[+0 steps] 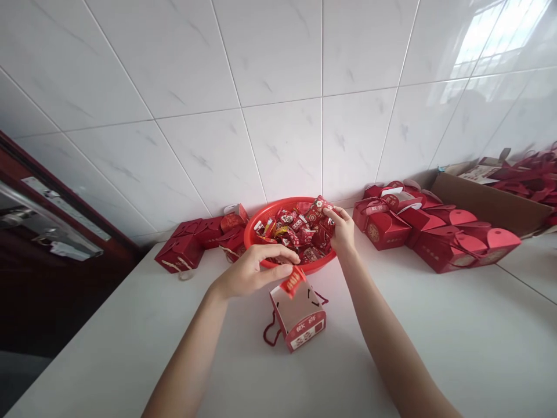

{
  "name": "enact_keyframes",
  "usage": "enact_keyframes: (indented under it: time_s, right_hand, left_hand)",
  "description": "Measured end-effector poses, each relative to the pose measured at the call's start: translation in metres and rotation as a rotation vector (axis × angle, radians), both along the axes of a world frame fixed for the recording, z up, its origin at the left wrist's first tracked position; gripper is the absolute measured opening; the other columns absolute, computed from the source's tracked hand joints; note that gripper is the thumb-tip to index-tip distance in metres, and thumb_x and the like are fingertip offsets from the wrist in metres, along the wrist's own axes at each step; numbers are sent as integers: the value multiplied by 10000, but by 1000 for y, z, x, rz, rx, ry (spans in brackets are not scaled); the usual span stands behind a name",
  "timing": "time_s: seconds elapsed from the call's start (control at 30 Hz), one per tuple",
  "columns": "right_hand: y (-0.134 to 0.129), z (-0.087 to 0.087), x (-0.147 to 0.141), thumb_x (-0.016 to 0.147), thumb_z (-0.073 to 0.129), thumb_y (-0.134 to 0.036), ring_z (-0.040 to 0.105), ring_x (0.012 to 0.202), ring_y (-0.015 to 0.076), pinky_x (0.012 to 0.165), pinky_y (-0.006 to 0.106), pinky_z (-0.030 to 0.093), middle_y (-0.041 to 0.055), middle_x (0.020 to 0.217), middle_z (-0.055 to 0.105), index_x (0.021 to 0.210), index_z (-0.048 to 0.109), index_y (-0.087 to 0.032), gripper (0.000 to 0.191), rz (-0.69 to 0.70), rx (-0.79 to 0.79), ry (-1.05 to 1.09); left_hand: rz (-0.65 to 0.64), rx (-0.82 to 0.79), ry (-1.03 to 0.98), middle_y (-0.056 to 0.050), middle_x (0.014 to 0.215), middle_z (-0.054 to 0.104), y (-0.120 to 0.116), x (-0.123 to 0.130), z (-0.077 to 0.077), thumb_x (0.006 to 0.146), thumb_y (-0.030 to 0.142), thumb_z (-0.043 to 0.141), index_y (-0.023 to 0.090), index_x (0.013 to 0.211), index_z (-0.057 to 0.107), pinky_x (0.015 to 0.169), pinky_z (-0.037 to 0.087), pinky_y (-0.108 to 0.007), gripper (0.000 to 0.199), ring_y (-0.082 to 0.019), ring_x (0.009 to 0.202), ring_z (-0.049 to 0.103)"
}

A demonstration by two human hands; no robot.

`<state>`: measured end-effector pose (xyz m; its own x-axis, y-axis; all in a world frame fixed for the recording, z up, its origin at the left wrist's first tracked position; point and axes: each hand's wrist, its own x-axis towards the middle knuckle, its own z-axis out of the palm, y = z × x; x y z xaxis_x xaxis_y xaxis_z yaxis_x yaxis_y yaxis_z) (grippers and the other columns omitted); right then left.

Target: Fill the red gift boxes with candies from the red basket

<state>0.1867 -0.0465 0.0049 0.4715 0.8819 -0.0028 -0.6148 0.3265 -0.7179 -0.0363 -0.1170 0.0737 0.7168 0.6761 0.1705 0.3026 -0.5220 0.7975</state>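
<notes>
Box [305, 332], mouth up, presumably for access, below left grip [244, 269], whose pinch on blurred red packet [292, 283] I cannot confirm; right grip [342, 232] pinches patterned packet [321, 204], basin [319, 266] beneath.

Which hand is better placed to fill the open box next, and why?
Likely the left hand: a red packet is at its fingertips, over the open box, while the right hand holds another packet at the red basket.

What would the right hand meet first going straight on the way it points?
Likely the far rim of the basket, its held packet leading. Depth is unclear: if the right hand passes above the rim, the wall comes first.
</notes>
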Motion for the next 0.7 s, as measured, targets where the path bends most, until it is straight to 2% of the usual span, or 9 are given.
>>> enact_keyframes:
  time_s: [0.07, 0.13, 0.23, 0.37, 0.43, 0.57, 0.7]
  right_hand:
    - [-2, 1, 0, 482, 834, -260, 617, 610, 140, 599, 270, 526, -52, 652, 685, 703, 632, -206, 304, 22, 6, -10]
    - [-4, 2, 0, 489, 843, -260, 619, 608, 142, 590, 269, 528, -46, 658, 690, 712, 641, -202, 306, 65, 14, -26]
    - [-8, 3, -1, 511, 854, -261, 632, 624, 148, 590, 269, 535, -30, 686, 705, 727, 663, -191, 297, 156, 32, -57]
    - [-12, 7, 1, 535, 861, -292, 638, 623, 149, 575, 257, 535, -26, 681, 702, 723, 665, -185, 292, 274, 65, -99]
    - [-16, 12, 3, 533, 868, -290, 627, 589, 142, 544, 244, 523, -22, 660, 693, 713, 660, -176, 298, 341, 72, -126]
    - [-33, 29, 8, 560, 869, -246, 609, 527, 116, 502, 217, 495, -30, 665, 696, 760, 653, -180, 301, 581, 138, -264]
    - [-56, 50, 6, 582, 867, -212, 633, 558, 126, 528, 229, 509, -19, 701, 708, 797, 669, -171, 294, 802, 238, -491]
  left_hand:
    - [19, 104, 73, -65, 1115, 690, -7, -1, 2, 925, 352, 603, 211, 1003, 729, 970, 474, -324, 205, -208, 1078, 618]
    - [24, 146, 178, -56, 1149, 660, -13, -3, 2, 945, 367, 565, 230, 959, 746, 968, 470, -315, 228, -197, 1058, 617]
    - [32, 139, 361, -50, 1155, 626, -19, -7, 2, 953, 411, 527, 242, 932, 755, 924, 484, -312, 285, -185, 978, 625]
    - [29, 106, 523, -41, 1221, 596, -25, -11, 1, 951, 434, 503, 234, 838, 750, 914, 476, -314, 337, -201, 1001, 618]
    - [24, 75, 561, -33, 1234, 601, -26, -12, 0, 954, 425, 492, 251, 913, 756, 892, 476, -299, 319, -203, 1011, 620]
    - [25, 50, 606, -51, 1243, 639, -25, -15, -3, 940, 409, 511, 260, 1242, 671, 907, 464, -302, 373, -229, 1094, 610]
    - [9, 43, 623, -52, 1284, 646, -22, -19, -3, 863, 411, 615, 252, 1297, 628, 896, 465, -295, 463, -254, 1143, 596]
